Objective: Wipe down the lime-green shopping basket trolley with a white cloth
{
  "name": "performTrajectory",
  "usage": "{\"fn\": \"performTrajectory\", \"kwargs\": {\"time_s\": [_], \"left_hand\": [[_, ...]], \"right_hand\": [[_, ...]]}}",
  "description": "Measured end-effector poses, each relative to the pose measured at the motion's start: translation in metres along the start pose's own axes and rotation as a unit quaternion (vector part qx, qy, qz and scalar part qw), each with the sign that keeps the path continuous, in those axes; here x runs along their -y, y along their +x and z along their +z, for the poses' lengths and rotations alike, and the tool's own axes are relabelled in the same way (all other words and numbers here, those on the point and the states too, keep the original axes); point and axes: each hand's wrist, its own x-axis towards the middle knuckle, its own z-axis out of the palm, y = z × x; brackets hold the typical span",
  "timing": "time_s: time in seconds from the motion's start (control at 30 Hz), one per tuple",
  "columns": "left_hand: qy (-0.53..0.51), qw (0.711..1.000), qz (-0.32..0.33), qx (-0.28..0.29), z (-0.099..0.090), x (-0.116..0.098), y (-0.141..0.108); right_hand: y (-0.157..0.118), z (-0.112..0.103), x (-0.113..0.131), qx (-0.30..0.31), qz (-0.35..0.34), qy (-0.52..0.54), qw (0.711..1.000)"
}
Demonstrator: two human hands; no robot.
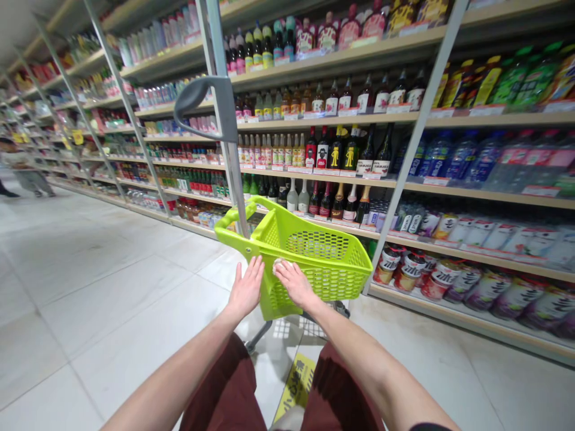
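A lime-green shopping basket (272, 293) with perforated walls sits on a wheeled cart frame in front of me. My left hand (247, 287) lies against the near side of the basket, fingers straight and nothing in it. Just to its right, my right hand (294, 283) presses a crumpled white tissue (277, 264) onto the same near wall. Most of the tissue is hidden under the fingers. From the basket's left end a metal pole rises to a grey loop handle (197, 111).
Tall shelves of bottles (323, 146) stand behind the cart, with drink packs (476, 287) low on the right. A yellow floor sticker (296, 383) lies between my knees. Pale tiled floor (99, 287) stretches left, where a person (24, 164) is at the far edge.
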Motion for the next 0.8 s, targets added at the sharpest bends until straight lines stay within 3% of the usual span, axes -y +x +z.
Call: {"fn": "performTrajectory", "kwargs": {"time_s": [0.07,0.2,0.3,0.43,0.6,0.7,0.8], "left_hand": [[-0.001,1.000,-0.007,-0.001,0.000,0.003,-0.001],[0.003,0.999,-0.025,-0.022,-0.002,0.007,0.002],[0.010,0.999,-0.031,-0.031,-0.008,0.013,0.009],[0.012,0.998,-0.039,-0.040,-0.022,0.024,0.024],[0.013,0.998,-0.043,-0.047,-0.031,0.028,0.038],[0.009,0.998,-0.051,-0.047,-0.034,0.024,0.041],[0.017,0.998,-0.050,-0.039,-0.038,0.020,0.042]], "right_hand": [[0.007,-0.007,0.006,-0.015,-0.005,0.009,1.000],[0.048,-0.023,0.018,-0.083,0.036,0.026,0.996],[0.066,-0.022,0.019,-0.086,0.079,0.030,0.993],[0.040,-0.018,-0.005,-0.065,0.131,0.026,0.989],[-0.019,-0.034,-0.053,-0.066,0.275,-0.007,0.959],[-0.021,-0.036,-0.056,-0.074,0.296,0.007,0.952],[-0.001,-0.024,-0.038,-0.093,0.248,0.044,0.963]]}}
